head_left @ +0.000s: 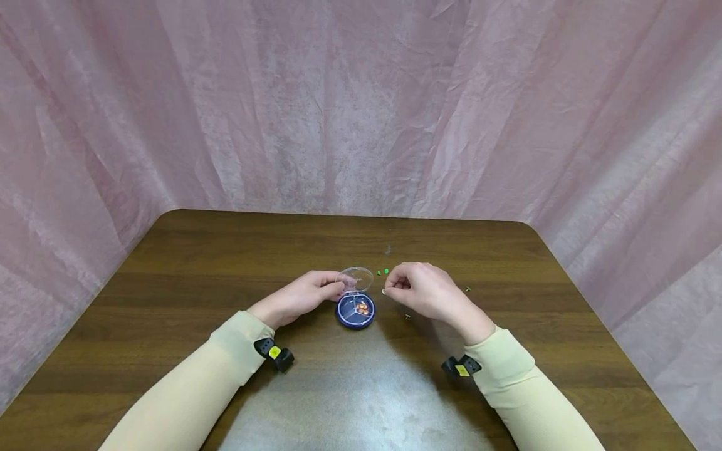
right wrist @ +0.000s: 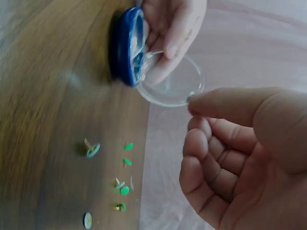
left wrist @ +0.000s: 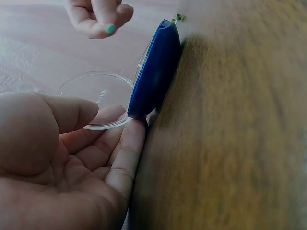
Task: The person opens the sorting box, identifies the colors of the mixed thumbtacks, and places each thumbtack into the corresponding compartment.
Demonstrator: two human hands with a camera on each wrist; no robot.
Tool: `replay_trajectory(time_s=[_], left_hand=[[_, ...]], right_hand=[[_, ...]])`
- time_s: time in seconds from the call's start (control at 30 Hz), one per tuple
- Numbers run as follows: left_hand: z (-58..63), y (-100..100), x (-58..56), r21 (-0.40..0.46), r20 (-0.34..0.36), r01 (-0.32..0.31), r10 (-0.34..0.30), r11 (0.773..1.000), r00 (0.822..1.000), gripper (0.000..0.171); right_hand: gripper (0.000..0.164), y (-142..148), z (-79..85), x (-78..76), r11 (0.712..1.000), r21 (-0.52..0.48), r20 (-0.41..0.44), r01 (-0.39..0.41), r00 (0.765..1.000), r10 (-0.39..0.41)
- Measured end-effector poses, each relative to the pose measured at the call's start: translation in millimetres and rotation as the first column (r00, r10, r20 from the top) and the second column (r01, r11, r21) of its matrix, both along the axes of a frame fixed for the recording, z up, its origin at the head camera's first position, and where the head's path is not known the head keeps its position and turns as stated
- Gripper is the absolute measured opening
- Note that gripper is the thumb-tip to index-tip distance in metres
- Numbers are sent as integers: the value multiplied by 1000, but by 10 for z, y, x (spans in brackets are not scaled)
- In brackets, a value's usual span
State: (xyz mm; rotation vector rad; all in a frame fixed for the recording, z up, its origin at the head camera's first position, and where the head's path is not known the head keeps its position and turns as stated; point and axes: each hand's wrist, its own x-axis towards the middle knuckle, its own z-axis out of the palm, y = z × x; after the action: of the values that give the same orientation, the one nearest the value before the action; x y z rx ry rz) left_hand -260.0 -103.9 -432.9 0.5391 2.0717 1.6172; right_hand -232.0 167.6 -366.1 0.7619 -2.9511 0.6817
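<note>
A round blue case [head_left: 355, 311] lies on the table with its clear lid [head_left: 358, 279] raised. Dividers split it into three compartments, and several copper-coloured pieces [head_left: 363, 309] lie in the right one. My left hand [head_left: 312, 293] holds the case by the lid, its thumb [left wrist: 79, 113] at the lid's edge and fingers behind it. To the right of the case, my right hand [head_left: 427, 292] is raised over the table. It pinches a small green paper fastener [left wrist: 110, 28] between thumb and forefinger; only the green head shows clearly.
Several loose green-headed paper fasteners with brass-coloured prongs lie on the table around the right hand, among them one upturned fastener [right wrist: 92, 149] and one green fastener [right wrist: 124, 190]. A pink curtain [head_left: 338, 113] hangs behind the wooden table's far edge [head_left: 271, 213].
</note>
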Motion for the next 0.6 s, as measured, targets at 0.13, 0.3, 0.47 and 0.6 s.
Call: replay_trajectory(time_s=[0.13, 0.3, 0.47, 0.6], left_hand=[[-4, -9, 5, 3, -5, 0, 0, 1000, 1000, 35], [-5, -13, 9, 2, -11, 1, -1, 1000, 1000, 36], [11, -3, 13, -9, -11, 1, -1, 1000, 1000, 35], [14, 3, 12, -11, -13, -3, 3, 1000, 1000, 35]], right_hand=[[7, -3, 41, 13, 991, -133, 100, -11, 995, 24], [13, -8, 100, 37, 938, -347, 246, 6, 965, 85], [24, -15, 133, 57, 793, -607, 355, 47, 909, 217], [21, -20, 145, 67, 615, -783, 392, 96, 843, 368]])
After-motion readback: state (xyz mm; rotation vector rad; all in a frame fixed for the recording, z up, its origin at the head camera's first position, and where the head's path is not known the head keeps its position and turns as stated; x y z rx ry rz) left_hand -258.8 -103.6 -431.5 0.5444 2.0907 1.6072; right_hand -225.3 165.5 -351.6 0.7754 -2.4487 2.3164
